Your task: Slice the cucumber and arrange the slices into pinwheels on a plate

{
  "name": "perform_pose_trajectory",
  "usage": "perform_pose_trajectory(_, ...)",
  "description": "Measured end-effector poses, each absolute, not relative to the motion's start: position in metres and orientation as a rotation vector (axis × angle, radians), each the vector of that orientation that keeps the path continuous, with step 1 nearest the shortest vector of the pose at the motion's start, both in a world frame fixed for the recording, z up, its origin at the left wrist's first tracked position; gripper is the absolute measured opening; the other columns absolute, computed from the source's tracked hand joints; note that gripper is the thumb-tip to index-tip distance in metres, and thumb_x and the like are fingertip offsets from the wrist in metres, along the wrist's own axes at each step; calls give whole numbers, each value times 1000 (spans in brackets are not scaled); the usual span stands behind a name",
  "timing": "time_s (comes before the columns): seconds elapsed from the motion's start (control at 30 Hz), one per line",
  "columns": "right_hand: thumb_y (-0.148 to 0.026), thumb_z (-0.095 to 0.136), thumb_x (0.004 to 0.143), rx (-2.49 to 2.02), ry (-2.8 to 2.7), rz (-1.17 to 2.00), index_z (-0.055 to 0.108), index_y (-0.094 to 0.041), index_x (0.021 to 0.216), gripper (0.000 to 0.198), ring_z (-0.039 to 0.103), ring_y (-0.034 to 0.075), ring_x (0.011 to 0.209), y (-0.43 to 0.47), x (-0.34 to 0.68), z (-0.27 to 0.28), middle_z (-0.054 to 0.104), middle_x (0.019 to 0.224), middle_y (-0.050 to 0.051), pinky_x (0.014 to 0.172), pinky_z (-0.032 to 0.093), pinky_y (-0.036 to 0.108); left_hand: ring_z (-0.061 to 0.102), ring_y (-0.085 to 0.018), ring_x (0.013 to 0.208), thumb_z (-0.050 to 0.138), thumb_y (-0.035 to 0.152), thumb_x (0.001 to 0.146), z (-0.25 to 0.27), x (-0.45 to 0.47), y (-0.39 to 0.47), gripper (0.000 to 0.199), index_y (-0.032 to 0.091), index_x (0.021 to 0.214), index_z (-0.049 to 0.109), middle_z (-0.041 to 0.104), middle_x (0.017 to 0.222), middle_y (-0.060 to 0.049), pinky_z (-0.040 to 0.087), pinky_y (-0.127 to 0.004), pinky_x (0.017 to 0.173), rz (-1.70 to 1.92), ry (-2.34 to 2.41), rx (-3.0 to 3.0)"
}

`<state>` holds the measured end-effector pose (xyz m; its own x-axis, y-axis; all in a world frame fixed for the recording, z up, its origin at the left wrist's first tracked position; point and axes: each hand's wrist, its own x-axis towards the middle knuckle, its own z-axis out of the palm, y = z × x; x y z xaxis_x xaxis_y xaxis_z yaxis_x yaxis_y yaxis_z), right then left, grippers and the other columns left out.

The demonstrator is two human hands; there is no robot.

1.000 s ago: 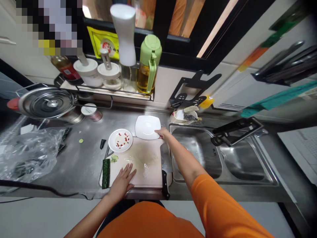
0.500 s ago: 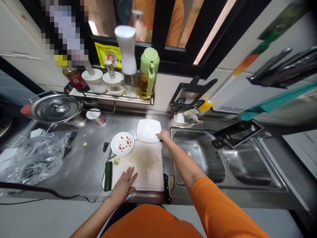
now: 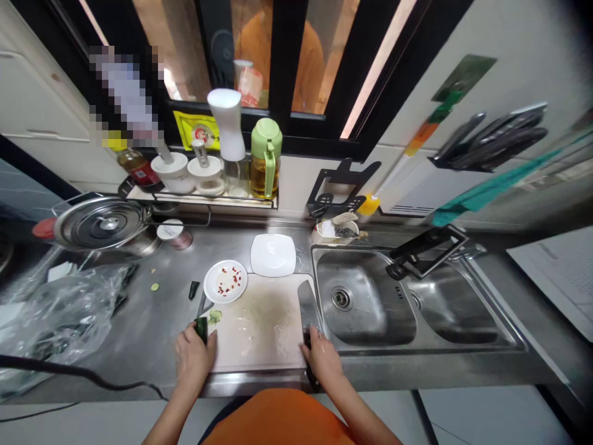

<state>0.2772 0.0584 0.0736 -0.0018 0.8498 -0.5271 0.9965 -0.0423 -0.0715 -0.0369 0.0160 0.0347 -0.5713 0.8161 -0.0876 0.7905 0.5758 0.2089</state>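
Observation:
My left hand (image 3: 193, 355) is closed around a dark green cucumber (image 3: 201, 329) at the left edge of the white cutting board (image 3: 257, 334); most of the cucumber is hidden under the fingers. On the opposite edge, my right hand (image 3: 324, 358) grips the black handle of a cleaver (image 3: 307, 304), whose broad blade lies flat and points away from me. Thin pale green cucumber slices (image 3: 215, 316) rest near the board's upper left corner. A small white plate (image 3: 212, 290) with red bits overlaps that corner. Behind the board stands an empty white square dish (image 3: 273, 254).
A double steel sink (image 3: 370, 309) lies to the right. At left are a lidded pan (image 3: 109, 224), a crumpled plastic bag (image 3: 83, 315), a small lidded jar (image 3: 174, 235) and a dark cucumber end (image 3: 193, 290). A wall rack holds an oil bottle (image 3: 265, 159) and seasoning jars.
My right hand has let go of the square dish and come back to the cleaver's handle. My left hand has moved left from flat on the board to grasp the cucumber.

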Motion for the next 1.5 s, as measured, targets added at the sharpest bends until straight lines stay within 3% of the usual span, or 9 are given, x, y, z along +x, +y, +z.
perform_pose_trajectory(0.17, -17, 45, 88, 2023, 1915, -664, 46, -15, 120, 31, 61, 23, 95, 46, 273, 68, 61, 105, 13, 75, 42, 27, 56, -30, 97, 43, 34, 87, 27, -41, 12, 49, 6, 126, 37, 50, 107, -20, 47, -42, 79, 318, 2528, 1223)
perform_pose_trajectory(0.33, -15, 42, 85, 2212, 1991, -715, 50, -13, 107, 24, 62, 22, 91, 41, 285, 75, 63, 95, 12, 76, 42, 27, 54, -31, 108, 44, 30, 84, 37, -49, 2, 49, 6, 127, 38, 52, 114, -22, 46, -44, 87, 505, 2444, 1277)
perform_pose_trajectory(0.5, -13, 41, 78, 2298, 2272, -862, 49, -16, 105, 29, 62, 20, 89, 37, 298, 83, 64, 93, 8, 76, 43, 25, 51, -24, 117, 44, 26, 81, 44, -21, 8, 44, 14, 123, 48, 54, 123, -14, 40, -39, 101, 674, 1876, 1570)
perform_pose_trajectory(0.87, -13, 41, 69, 2189, 2323, -1177, 47, -21, 89, 22, 61, 17, 68, 34, 276, 73, 62, 73, 1, 62, 41, 22, 46, -24, 115, 40, 14, 77, 41, 57, 48, 55, 16, 132, 47, 55, 122, -12, 36, -38, 101, 333, 1484, 1797)
perform_pose_trajectory(1.03, -13, 41, 70, 2178, 2322, -1225, 47, -21, 91, 24, 61, 17, 75, 33, 278, 69, 63, 76, 1, 65, 41, 21, 46, -24, 114, 38, 14, 80, 37, 56, 48, 55, 20, 134, 45, 51, 125, -12, 36, -38, 101, 287, 1552, 1869)
perform_pose_trajectory(1.13, -10, 41, 69, 2126, 2312, -1215, 49, -20, 93, 27, 61, 17, 81, 37, 277, 71, 63, 81, 3, 70, 41, 22, 41, -25, 120, 46, 19, 78, 33, 58, 47, 56, 19, 135, 44, 45, 133, -13, 33, -38, 104, 310, 1613, 1885)
perform_pose_trajectory(1.23, -5, 40, 69, 2103, 2260, -1132, 51, -18, 98, 33, 60, 17, 88, 41, 272, 75, 63, 89, 6, 76, 40, 22, 43, -25, 119, 50, 17, 74, 29, 59, 50, 58, 18, 133, 45, 48, 128, -12, 35, -36, 103, 303, 1640, 1851)
perform_pose_trajectory(1.37, -4, 40, 76, 2078, 2165, -996, 51, -15, 106, 34, 59, 18, 91, 49, 262, 81, 64, 95, 10, 77, 38, 23, 46, -23, 115, 45, 14, 77, 29, 58, 60, 53, 17, 129, 47, 53, 120, -12, 38, -36, 99, 358, 1640, 1821)
perform_pose_trajectory(1.5, -17, 38, 92, 1990, 2125, -948, 52, -17, 112, 25, 61, 18, 91, 60, 256, 88, 66, 96, 9, 74, 37, 23, 48, -22, 111, 47, 16, 78, 31, 57, 73, 51, 18, 129, 46, 55, 116, -11, 39, -37, 97, 457, 1626, 1807)
